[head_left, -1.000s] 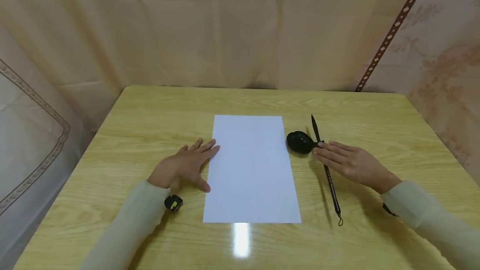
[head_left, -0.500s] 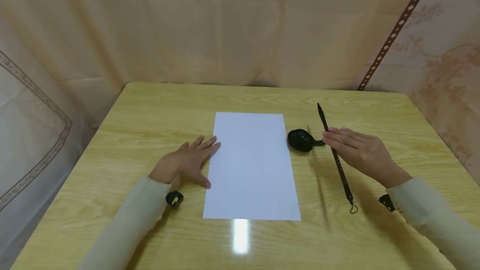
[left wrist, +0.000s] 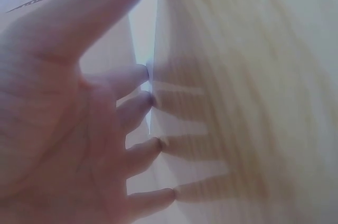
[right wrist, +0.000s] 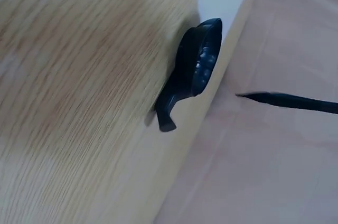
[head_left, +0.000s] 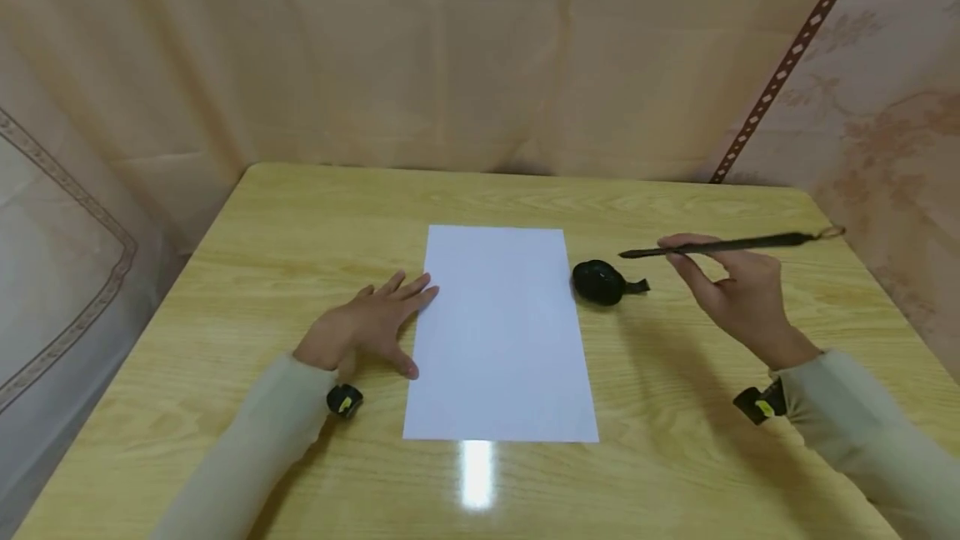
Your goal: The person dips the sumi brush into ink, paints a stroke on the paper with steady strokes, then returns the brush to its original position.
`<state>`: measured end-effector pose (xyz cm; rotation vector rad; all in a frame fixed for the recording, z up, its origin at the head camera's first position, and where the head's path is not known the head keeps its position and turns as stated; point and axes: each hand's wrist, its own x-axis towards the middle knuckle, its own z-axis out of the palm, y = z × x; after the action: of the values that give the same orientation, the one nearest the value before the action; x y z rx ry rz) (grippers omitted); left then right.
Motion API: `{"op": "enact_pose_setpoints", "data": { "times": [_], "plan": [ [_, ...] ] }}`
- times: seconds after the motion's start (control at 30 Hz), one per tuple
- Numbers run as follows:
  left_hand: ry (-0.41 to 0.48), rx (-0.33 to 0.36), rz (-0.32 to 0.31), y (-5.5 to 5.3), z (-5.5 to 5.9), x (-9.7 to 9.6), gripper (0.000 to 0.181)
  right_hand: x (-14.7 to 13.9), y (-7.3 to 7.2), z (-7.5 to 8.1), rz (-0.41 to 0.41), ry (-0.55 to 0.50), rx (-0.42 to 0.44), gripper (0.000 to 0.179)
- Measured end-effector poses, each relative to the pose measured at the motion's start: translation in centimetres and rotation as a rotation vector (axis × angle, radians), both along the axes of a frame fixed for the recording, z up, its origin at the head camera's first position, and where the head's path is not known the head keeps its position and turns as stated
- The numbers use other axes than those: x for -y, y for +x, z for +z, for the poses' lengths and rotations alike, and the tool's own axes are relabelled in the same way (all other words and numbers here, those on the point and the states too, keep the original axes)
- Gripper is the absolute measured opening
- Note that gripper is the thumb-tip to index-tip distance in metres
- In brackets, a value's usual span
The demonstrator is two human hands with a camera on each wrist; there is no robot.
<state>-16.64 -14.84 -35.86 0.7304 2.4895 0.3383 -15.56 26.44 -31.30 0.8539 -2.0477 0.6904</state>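
My left hand (head_left: pixel 367 330) rests with spread fingers along the left edge of a blank white sheet of paper (head_left: pixel 502 340). The left wrist view shows its fingertips touching down near the sheet's edge (left wrist: pixel 143 28). In my right hand (head_left: pixel 742 294) a dark calligraphy brush (head_left: pixel 750 244) is pinched between thumb and fingers. It lies nearly level above the table, tip to the left, hanging loop to the right. Just left of that tip sits a black spoon-shaped dish (head_left: pixel 597 282) with a short handle. Its bowl (right wrist: pixel 208 57) looks dark and glossy inside in the right wrist view.
A light wood table (head_left: pixel 315 240) carries everything. Behind it hangs a beige curtain (head_left: pixel 450 65), with patterned cloth (head_left: pixel 900 148) at the right and white cloth (head_left: pixel 60 248) at the left. Black wrist cameras sit under both sleeves.
My right hand has lifted the brush off the dish's handle and turned it from steep to nearly level, tip now leftward. The left hand, paper and dish stay in place.
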Motion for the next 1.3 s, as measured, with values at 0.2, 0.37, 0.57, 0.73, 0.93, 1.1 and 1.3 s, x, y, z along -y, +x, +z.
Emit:
{"op": "enact_pose_setpoints", "data": {
  "times": [0.2, 0.37, 0.57, 0.73, 0.93, 1.1, 1.3],
  "plan": [
    [0.008, 0.001, 0.006, 0.1, -0.1, 0.1, 0.116, 0.3, -0.7, -0.1, -0.002, -0.025, 0.135, 0.017],
    [0.007, -0.005, 0.005, 0.0, -0.2, 0.1, 0.116, 0.9, -1.5, -0.6, -0.017, -0.026, 0.199, 0.025],
    [0.013, -0.013, 0.007, 0.0, -0.3, 0.2, 0.117, 1.5, -2.5, -1.1, -0.030, -0.030, 0.245, 0.023],
    [0.023, -0.016, 0.014, 0.0, -0.3, 0.2, 0.116, 1.9, -3.1, -1.4, -0.038, -0.077, 0.293, 0.014],
    [0.043, -0.012, 0.027, 0.4, -0.2, 0.4, 0.114, 2.6, -3.5, -1.8, -0.008, -0.153, 0.395, 0.012],
    [0.073, -0.029, -0.002, 0.6, -0.2, 0.3, 0.107, 3.3, -3.8, -2.1, -0.017, -0.230, 0.484, 0.018],
    [0.116, -0.052, -0.020, 1.2, -0.3, 0.0, 0.095, 3.9, -3.8, -2.2, 0.064, -0.317, 0.531, 0.017]
  ]
}}
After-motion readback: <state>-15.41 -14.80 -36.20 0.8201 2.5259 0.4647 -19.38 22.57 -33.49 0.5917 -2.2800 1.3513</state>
